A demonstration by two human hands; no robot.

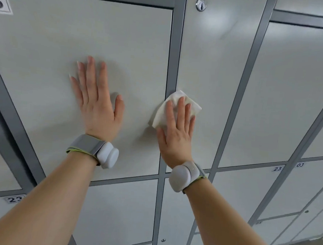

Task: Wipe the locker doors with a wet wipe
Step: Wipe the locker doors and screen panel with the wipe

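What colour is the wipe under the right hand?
White; the wipe shows clearly in the head view, under the right hand.

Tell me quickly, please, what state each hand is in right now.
Left hand: open, flat against the locker door, holding nothing.
Right hand: open, straight fingers pressing the wet wipe flat.

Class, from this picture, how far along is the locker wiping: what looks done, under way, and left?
Done: perhaps the keyed door, which shows a faint streak, though that may be glare. Under way: the right hand presses the wet wipe flat over the frame strip; the left hand rests flat on the left door. Left: lower doors, seemingly.
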